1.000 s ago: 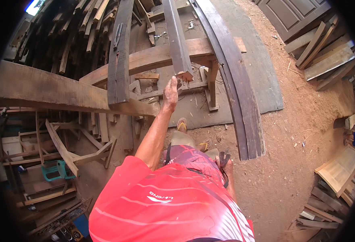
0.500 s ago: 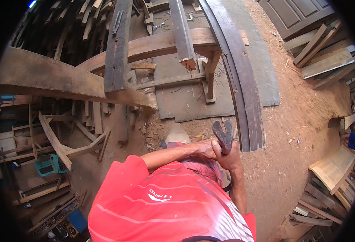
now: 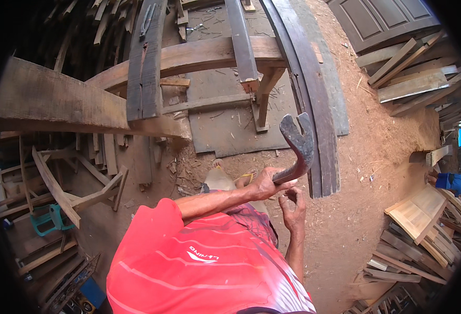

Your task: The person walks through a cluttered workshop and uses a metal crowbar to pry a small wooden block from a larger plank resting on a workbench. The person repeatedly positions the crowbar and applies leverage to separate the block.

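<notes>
My left hand is closed round the shaft of a dark metal crowbar. Its curved, notched claw end points up and away from me. Just below and to the right of it, my right hand is off the bar, fingers loosely bent and apart, with nothing visible in it. Beyond the claw lie long dark planks, resting across a brown wooden beam. A narrower dark timber ends in a reddish cut face, ahead of my hands.
A thick beam juts in from the left, under a dark board bearing a pliers-like tool. Wooden frames and a green plastic chair stand at left. Stacked boards and a panelled door lie at right; wood scraps litter the ground.
The crowbar's claw has risen and swung forward, showing more of its curve. My right hand has let go of it and dropped lower, while my left hand now grips the shaft.
</notes>
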{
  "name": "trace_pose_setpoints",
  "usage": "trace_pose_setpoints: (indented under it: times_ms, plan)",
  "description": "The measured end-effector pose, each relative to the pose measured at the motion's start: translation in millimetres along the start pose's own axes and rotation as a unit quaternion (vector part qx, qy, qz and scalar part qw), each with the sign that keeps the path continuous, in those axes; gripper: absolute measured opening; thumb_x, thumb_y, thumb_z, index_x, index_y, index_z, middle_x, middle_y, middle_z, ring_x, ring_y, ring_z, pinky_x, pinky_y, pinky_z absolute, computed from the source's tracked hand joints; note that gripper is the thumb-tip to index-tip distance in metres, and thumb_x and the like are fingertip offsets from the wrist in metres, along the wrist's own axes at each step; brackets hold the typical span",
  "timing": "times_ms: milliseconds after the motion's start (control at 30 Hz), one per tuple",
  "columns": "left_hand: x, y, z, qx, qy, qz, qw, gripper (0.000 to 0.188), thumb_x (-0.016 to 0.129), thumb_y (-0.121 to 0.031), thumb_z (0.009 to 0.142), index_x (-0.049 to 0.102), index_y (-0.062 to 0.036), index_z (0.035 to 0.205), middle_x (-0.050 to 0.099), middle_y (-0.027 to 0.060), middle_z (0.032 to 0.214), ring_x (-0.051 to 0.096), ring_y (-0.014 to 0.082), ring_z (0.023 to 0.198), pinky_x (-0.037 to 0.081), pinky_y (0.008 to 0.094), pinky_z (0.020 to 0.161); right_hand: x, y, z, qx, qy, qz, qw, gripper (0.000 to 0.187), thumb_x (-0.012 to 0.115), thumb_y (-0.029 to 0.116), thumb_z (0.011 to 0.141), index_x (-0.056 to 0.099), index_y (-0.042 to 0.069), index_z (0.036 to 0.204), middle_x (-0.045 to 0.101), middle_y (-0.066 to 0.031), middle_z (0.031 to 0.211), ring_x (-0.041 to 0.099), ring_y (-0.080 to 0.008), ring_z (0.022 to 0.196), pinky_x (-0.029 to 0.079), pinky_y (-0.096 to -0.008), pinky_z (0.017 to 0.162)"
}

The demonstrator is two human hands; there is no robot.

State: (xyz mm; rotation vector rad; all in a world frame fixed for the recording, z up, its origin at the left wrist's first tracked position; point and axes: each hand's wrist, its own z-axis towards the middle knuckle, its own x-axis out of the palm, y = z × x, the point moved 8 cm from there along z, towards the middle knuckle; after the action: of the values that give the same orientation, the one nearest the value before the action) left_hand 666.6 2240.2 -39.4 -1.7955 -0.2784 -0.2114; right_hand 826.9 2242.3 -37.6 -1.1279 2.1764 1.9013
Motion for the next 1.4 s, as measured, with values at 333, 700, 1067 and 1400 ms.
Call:
trace_pose_setpoints:
  times_ms: [333, 700, 1067, 1400]
  plan:
    - [19.6, 0.1, 17.0, -0.016, 0.06, 0.044, 0.997, 0.042, 0.071, -0.041, 0.096, 0.061, -0.0037, 0.079, 0.052, -0.0021, 0.071, 0.049, 0.0091, 0.072, 0.043, 0.0326, 0.063, 64.6, -103.9, 10.9, 0.03, -0.02, -0.014, 0.999, 0.04, 0.065, 0.024, 0.094, 0.06, -0.005, 0.121, 0.063, -0.0264, 0.115, 0.062, -0.0425, 0.11, 0.048, -0.0489, 0.09]
    - [-28.4, 35.3, 16.5, -0.108, -0.086, -0.115, 0.984, 0.04, 0.066, -0.047, 0.098, 0.057, -0.0099, 0.086, 0.049, -0.0038, 0.069, 0.05, 0.007, 0.061, 0.047, 0.0274, 0.059, 86.0, -127.7, -64.9, 0.163, 0.118, -0.02, 0.979, 0.065, 0.063, 0.068, 0.089, 0.057, 0.004, 0.091, 0.051, -0.0028, 0.072, 0.048, -0.0179, 0.069, 0.041, -0.0388, 0.062]
    - [-84.7, 133.2, 28.6, -0.244, -0.248, -0.103, 0.932, 0.037, 0.066, -0.037, 0.099, 0.051, -0.0108, 0.077, 0.05, -0.0007, 0.064, 0.051, 0.0107, 0.056, 0.046, 0.0292, 0.053, 93.4, -120.3, -91.1, 0.223, 0.05, 0.095, 0.969, 0.052, 0.048, 0.05, 0.105, 0.056, 0.005, 0.081, 0.05, -0.0012, 0.064, 0.047, -0.0133, 0.06, 0.04, -0.0325, 0.056]
    - [-87.7, 103.7, 28.3, -0.2, -0.21, -0.093, 0.953, 0.039, 0.067, -0.039, 0.098, 0.052, -0.0084, 0.08, 0.054, 0.0017, 0.072, 0.056, 0.0128, 0.062, 0.052, 0.03, 0.059, 110.5, -112.2, -92.1, 0.218, 0.061, 0.128, 0.966, 0.057, 0.043, 0.054, 0.106, 0.055, 0.005, 0.08, 0.048, -0.0008, 0.064, 0.047, -0.0136, 0.059, 0.039, -0.0332, 0.055]
